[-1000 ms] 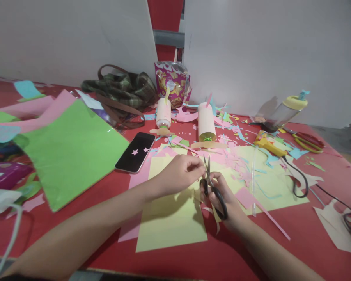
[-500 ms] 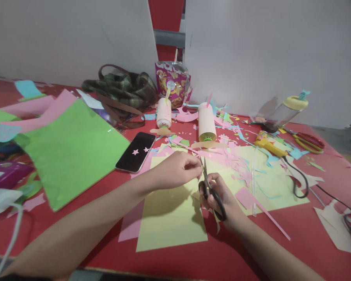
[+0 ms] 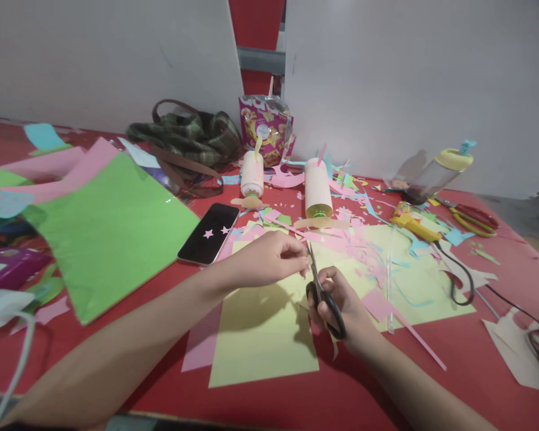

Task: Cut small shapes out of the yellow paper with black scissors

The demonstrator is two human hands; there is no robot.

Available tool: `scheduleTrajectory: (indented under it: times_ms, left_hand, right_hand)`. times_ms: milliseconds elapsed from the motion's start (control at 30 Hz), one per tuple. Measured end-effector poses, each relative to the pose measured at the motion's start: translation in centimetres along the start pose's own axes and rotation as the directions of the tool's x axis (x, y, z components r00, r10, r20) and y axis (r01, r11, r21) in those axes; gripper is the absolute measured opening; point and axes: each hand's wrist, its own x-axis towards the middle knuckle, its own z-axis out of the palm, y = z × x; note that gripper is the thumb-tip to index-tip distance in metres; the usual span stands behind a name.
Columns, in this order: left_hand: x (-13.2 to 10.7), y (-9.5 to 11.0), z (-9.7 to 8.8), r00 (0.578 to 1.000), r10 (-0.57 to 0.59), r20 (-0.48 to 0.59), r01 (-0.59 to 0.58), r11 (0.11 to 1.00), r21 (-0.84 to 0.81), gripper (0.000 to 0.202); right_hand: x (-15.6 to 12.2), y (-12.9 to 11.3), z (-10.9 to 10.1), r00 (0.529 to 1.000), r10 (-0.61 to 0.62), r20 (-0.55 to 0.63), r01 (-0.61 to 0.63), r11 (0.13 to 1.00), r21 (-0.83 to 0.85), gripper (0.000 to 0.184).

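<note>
My right hand (image 3: 341, 305) grips a pair of black-handled scissors (image 3: 327, 305), its fingers through the loops and the blades pointing away from me. The blades look nearly closed. Right beside them, my left hand (image 3: 281, 260) is closed in a pinch; whatever is between its fingertips is too small to make out. Both hands hover over a sheet of pale yellow paper (image 3: 260, 353), which overlaps a pink sheet (image 3: 200, 347). Left of my left hand lies a phone (image 3: 202, 248) with two small pink paper stars (image 3: 208, 234) on its dark screen.
Two paper-wrapped bottles (image 3: 318, 185) stand beyond my hands among paper scraps. A yellow glue gun (image 3: 415, 227) with a black cord, red-handled scissors (image 3: 476, 218) and a clear tilted bottle (image 3: 440, 173) are at right. Green sheets (image 3: 112, 239) lie left; a plaid bag (image 3: 197, 137) sits behind.
The scissors' blades have drawn closer together. Both hands stay in nearly the same place, and the left hand keeps its pinch.
</note>
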Motion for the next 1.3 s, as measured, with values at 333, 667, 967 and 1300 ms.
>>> scheduleTrajectory:
  times_ms: [333, 667, 967, 1300]
  left_hand:
    - [0.1, -0.4, 0.6, 0.992, 0.010, 0.123, -0.005, 0.999, -0.040, 0.018]
    - [0.0, -0.2, 1.9, 0.958, 0.107, 0.265, -0.107, 0.994, -0.013, 0.016]
    - [-0.1, -0.2, 2.0, 0.947, 0.152, 0.282, -0.154, 0.988, -0.015, 0.019]
    - [0.0, -0.2, 1.9, 0.968, 0.127, 0.218, -0.130, 0.992, -0.003, 0.015]
  right_hand:
    - [0.3, 0.2, -0.1, 0.987, -0.106, -0.124, 0.117, 0.989, 0.089, 0.034]
    - [0.4, -0.2, 0.0, 0.969, -0.104, -0.226, 0.115, 0.993, 0.036, 0.036]
    - [0.3, -0.4, 0.1, 0.978, -0.056, -0.203, 0.063, 0.998, 0.026, 0.040]
    - [0.4, -0.2, 0.0, 0.971, -0.072, -0.229, 0.074, 0.997, -0.001, 0.035]
